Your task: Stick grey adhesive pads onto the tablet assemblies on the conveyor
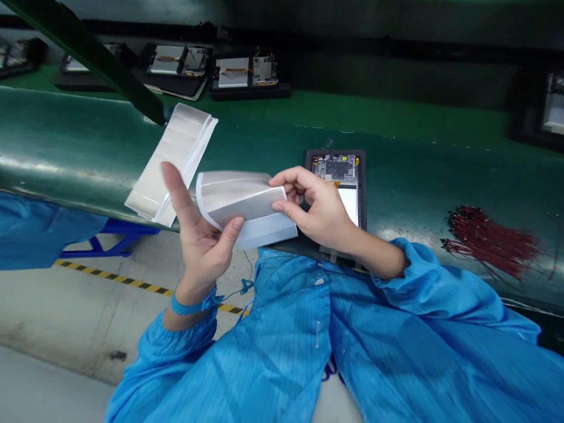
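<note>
My left hand holds a stack of silvery-white label sheets that fans up and to the left, and its thumb presses a curled sheet. My right hand pinches the right edge of that curled sheet between thumb and fingers. Behind my right hand an opened tablet lies in a black tray on the green conveyor belt, its circuit board showing at the top. Both arms wear blue sleeves, and a blue strap circles my left wrist.
A bundle of red wires lies on the belt at the right. More opened tablets in black trays sit at the far side. A dark green bar crosses the upper left. Grey floor with a yellow-black stripe lies below the belt.
</note>
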Demonstrator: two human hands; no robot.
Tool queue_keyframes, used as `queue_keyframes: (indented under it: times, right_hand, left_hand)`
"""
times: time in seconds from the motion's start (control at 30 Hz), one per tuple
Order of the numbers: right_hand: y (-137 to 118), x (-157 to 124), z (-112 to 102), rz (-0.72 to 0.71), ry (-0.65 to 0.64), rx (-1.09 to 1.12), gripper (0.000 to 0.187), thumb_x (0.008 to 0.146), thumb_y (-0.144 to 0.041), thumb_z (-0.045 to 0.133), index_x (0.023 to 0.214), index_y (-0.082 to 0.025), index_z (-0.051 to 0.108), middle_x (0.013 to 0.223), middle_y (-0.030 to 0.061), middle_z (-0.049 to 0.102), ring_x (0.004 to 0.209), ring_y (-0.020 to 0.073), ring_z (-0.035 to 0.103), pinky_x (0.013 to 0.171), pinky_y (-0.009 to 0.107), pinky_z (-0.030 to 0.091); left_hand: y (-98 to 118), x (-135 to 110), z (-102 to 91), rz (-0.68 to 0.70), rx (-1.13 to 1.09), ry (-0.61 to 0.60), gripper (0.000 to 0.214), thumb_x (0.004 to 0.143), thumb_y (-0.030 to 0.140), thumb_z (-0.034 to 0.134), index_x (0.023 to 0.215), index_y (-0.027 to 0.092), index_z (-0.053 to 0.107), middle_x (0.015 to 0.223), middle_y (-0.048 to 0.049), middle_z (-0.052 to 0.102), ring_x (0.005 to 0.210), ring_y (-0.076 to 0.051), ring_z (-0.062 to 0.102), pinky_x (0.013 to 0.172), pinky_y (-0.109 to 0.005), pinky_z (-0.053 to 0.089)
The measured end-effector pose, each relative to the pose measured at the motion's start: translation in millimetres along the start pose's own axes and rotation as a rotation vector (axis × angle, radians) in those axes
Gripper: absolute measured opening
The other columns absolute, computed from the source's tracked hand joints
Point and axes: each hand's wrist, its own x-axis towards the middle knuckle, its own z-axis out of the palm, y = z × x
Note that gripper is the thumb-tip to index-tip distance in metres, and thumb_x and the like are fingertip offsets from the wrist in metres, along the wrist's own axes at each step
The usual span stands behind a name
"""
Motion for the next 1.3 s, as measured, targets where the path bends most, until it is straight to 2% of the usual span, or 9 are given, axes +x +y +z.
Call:
queue_keyframes:
  times: [0.1,0.17,0.23,0.47,0.7,0.8,0.97,1.13,1.3]
  right_hand:
    - [0,1,0,-0.015,0.093,-0.001,0.013,0.093,-0.034,0.077,0.098,-0.021,0.076,0.094,0.0023,0.064,0.084,0.0165,0.058,0.072,0.03,0.051]
    - [-2,1,0,-0.032,0.127,-0.034,0.009,0.093,-0.03,0.076,0.09,-0.022,0.077,0.099,0.0042,0.067,0.092,0.0188,0.062,0.078,0.032,0.052]
    - [-4,0,-1,-0.025,0.109,-0.057,0.01,0.095,-0.028,0.072,0.089,-0.022,0.076,0.098,0.0038,0.071,0.094,0.0199,0.065,0.084,0.034,0.054]
    - [-2,-6,2,-0.055,0.14,-0.206,0.018,0.107,-0.033,0.065,0.11,-0.021,0.078,0.101,0.0038,0.082,0.089,0.019,0.074,0.088,0.035,0.055]
    - [19,-11,0,-0.547,0.247,-0.922,0.023,0.112,-0.024,0.057,0.12,-0.026,0.079,0.127,0.0069,0.084,0.087,0.0181,0.073,0.073,0.034,0.05]
    - [26,-15,-5,-0.643,0.248,-1.069,0.03,0.112,-0.02,0.053,0.13,-0.028,0.075,0.139,0.0066,0.08,0.081,0.0158,0.071,0.064,0.032,0.048]
    - [31,-15,-4,-0.658,0.242,-0.967,0.031,0.112,-0.018,0.053,0.131,-0.027,0.075,0.136,0.007,0.081,0.087,0.0159,0.074,0.07,0.031,0.056]
    - [23,-9,1,-0.471,0.228,-0.841,0.029,0.112,-0.017,0.053,0.126,-0.023,0.077,0.126,0.0089,0.081,0.11,0.0208,0.077,0.093,0.035,0.064]
    - [25,-14,-7,-0.446,0.105,-0.878,0.033,0.112,-0.021,0.051,0.135,-0.027,0.075,0.14,0.0099,0.078,0.097,0.0201,0.077,0.078,0.034,0.063]
  left_hand:
    - [-13,-3,-2.5,-0.13,-0.05,0.037,0.059,0.094,0.05,0.084,0.149,0.04,0.066,0.138,-0.0049,0.074,0.098,-0.022,0.075,0.068,-0.031,0.064]
    - [-20,-2,-1.1,-0.205,-0.105,0.052,0.036,0.093,0.049,0.085,0.125,0.034,0.078,0.098,-0.003,0.077,0.073,-0.017,0.068,0.058,-0.029,0.056]
    - [-25,-1,2.3,-0.238,-0.16,0.052,0.028,0.092,0.051,0.086,0.111,0.031,0.08,0.081,-0.0014,0.071,0.065,-0.016,0.062,0.055,-0.029,0.051]
    - [-22,0,15.6,-0.201,-0.132,0.219,0.028,0.09,0.051,0.089,0.084,0.025,0.078,0.07,0.0018,0.063,0.063,-0.012,0.053,0.054,-0.025,0.04]
    - [-16,5,20.8,-0.159,-0.087,0.289,0.033,0.09,0.047,0.09,0.078,0.021,0.075,0.065,0.0032,0.059,0.058,-0.009,0.049,0.053,-0.024,0.037]
    - [-17,6,21.4,-0.183,-0.097,0.288,0.036,0.089,0.048,0.09,0.075,0.021,0.071,0.064,0.0034,0.057,0.058,-0.01,0.047,0.052,-0.024,0.037]
    - [-13,7,21.2,-0.237,-0.061,0.273,0.037,0.089,0.049,0.089,0.074,0.021,0.071,0.063,0.0025,0.057,0.055,-0.01,0.047,0.049,-0.024,0.036]
    - [-2,11,23.1,-0.221,-0.025,0.291,0.035,0.087,0.046,0.09,0.071,0.02,0.072,0.06,0.002,0.058,0.054,-0.01,0.048,0.047,-0.023,0.036]
    - [-6,13,23.0,-0.267,-0.071,0.254,0.037,0.086,0.048,0.091,0.07,0.021,0.07,0.061,0.003,0.057,0.053,-0.011,0.046,0.046,-0.024,0.034]
